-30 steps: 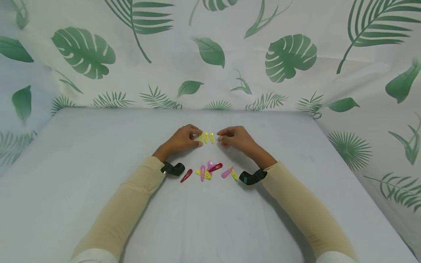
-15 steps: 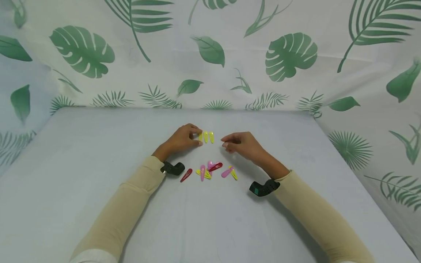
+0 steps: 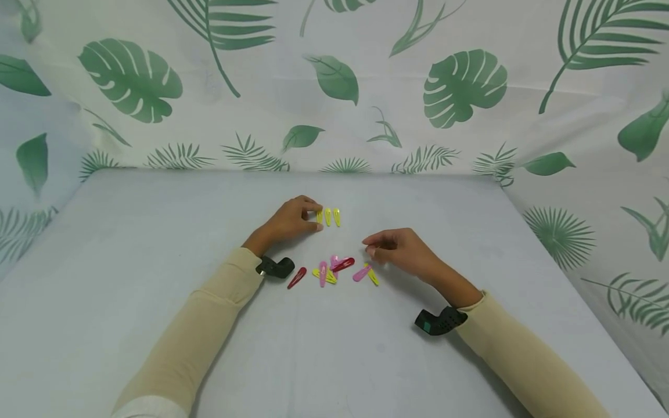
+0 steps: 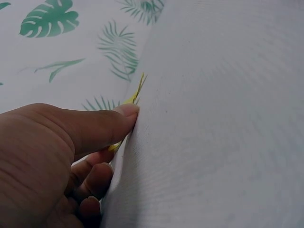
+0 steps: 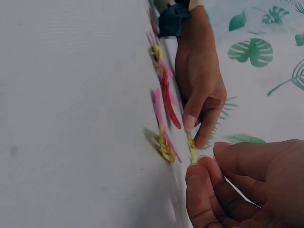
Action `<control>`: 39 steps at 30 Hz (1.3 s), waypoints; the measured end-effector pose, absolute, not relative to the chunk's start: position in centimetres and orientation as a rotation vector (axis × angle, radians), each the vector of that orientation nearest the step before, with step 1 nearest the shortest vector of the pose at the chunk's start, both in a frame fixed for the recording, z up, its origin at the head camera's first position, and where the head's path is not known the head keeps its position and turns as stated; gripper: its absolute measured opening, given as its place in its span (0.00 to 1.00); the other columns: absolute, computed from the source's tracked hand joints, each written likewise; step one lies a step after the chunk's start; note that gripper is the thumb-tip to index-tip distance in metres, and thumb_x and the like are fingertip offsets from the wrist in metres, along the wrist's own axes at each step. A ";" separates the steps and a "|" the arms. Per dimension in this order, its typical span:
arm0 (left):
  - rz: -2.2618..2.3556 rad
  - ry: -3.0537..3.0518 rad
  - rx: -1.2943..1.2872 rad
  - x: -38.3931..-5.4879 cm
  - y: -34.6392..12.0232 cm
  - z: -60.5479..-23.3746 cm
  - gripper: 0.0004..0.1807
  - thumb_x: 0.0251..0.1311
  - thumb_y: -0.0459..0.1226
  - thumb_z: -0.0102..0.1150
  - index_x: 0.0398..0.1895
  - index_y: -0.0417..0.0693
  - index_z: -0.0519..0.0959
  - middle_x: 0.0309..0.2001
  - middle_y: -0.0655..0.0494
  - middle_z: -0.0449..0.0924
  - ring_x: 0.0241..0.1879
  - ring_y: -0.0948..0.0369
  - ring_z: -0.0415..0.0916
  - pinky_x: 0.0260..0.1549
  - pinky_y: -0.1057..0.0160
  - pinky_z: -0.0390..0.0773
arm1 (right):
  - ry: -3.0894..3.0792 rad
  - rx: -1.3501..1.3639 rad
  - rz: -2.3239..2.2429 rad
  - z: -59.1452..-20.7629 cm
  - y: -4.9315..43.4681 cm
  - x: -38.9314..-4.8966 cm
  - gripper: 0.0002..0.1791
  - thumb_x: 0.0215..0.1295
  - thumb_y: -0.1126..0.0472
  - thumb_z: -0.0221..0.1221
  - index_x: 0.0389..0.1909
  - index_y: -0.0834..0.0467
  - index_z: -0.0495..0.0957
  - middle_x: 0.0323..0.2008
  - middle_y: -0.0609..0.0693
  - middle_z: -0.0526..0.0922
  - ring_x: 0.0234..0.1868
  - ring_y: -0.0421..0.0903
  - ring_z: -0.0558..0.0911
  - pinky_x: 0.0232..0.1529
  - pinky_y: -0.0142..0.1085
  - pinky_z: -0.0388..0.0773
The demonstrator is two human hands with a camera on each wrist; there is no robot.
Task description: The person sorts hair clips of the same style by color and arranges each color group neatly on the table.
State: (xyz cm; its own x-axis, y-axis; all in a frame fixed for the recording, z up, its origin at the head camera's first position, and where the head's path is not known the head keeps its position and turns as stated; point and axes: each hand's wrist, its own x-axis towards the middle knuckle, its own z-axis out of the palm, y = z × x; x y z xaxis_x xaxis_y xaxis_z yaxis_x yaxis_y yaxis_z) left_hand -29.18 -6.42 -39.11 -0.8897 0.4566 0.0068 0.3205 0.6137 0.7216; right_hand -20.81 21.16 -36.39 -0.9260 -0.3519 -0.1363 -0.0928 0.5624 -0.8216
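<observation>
Three yellow snap hair clips stand in a row at the far middle of the table in the head view. My left hand [image 3: 292, 219] holds the leftmost yellow hair clip [image 3: 319, 217], with thumb and forefinger at its two ends. Beside it lie the middle yellow clip [image 3: 328, 217] and the right yellow clip [image 3: 337, 217]. My right hand [image 3: 402, 249] hovers right of a loose pile, fingers loosely bent and holding nothing. Nearest to it lie a pink clip [image 3: 360, 273] and a yellow clip [image 3: 373, 277], crossed. In the right wrist view my right thumb [image 5: 237, 156] is apart from the fingers.
More clips lie scattered nearer me: a red clip [image 3: 297, 278] alone at left, then a pink clip [image 3: 323, 274] over a yellow one, and a red clip [image 3: 343, 265] across another pink one. A leaf-print cloth [image 3: 209, 133] hangs behind the white table [image 3: 324, 360].
My right hand has drawn back from the yellow row, moving right and toward me, close to the pile. My left hand stays at the leftmost yellow clip.
</observation>
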 end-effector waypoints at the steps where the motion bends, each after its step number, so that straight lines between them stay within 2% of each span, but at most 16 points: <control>1: 1.134 2.661 0.647 -29.2 -6.4 -39.1 0.29 0.60 0.39 0.66 0.64 0.42 0.74 0.61 0.47 0.70 0.49 0.54 0.69 0.47 0.57 0.71 | 2.518 -0.376 -1.293 -36.5 21.3 -20.7 0.16 0.64 0.60 0.63 0.51 0.62 0.82 0.42 0.51 0.83 0.42 0.48 0.78 0.41 0.35 0.74; 6: 1.132 2.668 0.638 -29.3 -6.4 -39.2 0.28 0.60 0.39 0.66 0.64 0.42 0.74 0.60 0.47 0.70 0.48 0.54 0.69 0.47 0.58 0.71 | 2.492 -0.423 -1.300 -36.8 21.8 -20.1 0.15 0.62 0.66 0.62 0.50 0.63 0.82 0.40 0.52 0.84 0.41 0.49 0.79 0.37 0.32 0.76; 15: 1.120 2.671 0.628 -29.2 -6.4 -39.1 0.28 0.61 0.39 0.66 0.64 0.42 0.74 0.61 0.47 0.69 0.49 0.54 0.69 0.48 0.58 0.71 | 2.489 -0.534 -1.260 -37.1 21.8 -19.3 0.17 0.58 0.74 0.61 0.50 0.64 0.81 0.44 0.52 0.84 0.41 0.49 0.78 0.39 0.32 0.77; 23: 1.128 2.670 0.607 -29.1 -6.2 -39.2 0.28 0.61 0.39 0.66 0.64 0.43 0.74 0.60 0.48 0.69 0.49 0.54 0.69 0.48 0.58 0.71 | 2.538 -0.637 -1.190 -37.6 21.7 -19.0 0.20 0.55 0.72 0.68 0.51 0.61 0.81 0.36 0.49 0.81 0.36 0.48 0.76 0.35 0.32 0.75; 28: 1.151 2.662 0.593 -29.3 -6.2 -39.4 0.28 0.61 0.39 0.66 0.64 0.43 0.74 0.60 0.48 0.70 0.48 0.54 0.69 0.47 0.58 0.71 | 2.599 -0.684 -1.138 -37.7 21.6 -18.9 0.21 0.55 0.72 0.67 0.51 0.59 0.81 0.39 0.48 0.80 0.35 0.47 0.75 0.33 0.32 0.73; 39: 1.152 2.658 0.585 -29.3 -6.2 -39.4 0.28 0.61 0.39 0.66 0.64 0.43 0.74 0.60 0.49 0.70 0.49 0.54 0.69 0.48 0.58 0.72 | 2.629 -0.686 -1.125 -37.9 21.4 -19.0 0.15 0.58 0.75 0.61 0.47 0.64 0.82 0.32 0.50 0.79 0.33 0.47 0.74 0.32 0.31 0.73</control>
State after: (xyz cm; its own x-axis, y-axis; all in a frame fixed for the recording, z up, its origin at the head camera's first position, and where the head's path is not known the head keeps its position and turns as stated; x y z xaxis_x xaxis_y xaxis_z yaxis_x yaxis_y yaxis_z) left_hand -29.30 -6.18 -39.38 -0.9051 0.4249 -0.0138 0.2806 0.6214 0.7315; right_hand -19.01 21.41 -37.91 -0.8721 -0.4894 -0.0018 -0.3366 0.6024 -0.7238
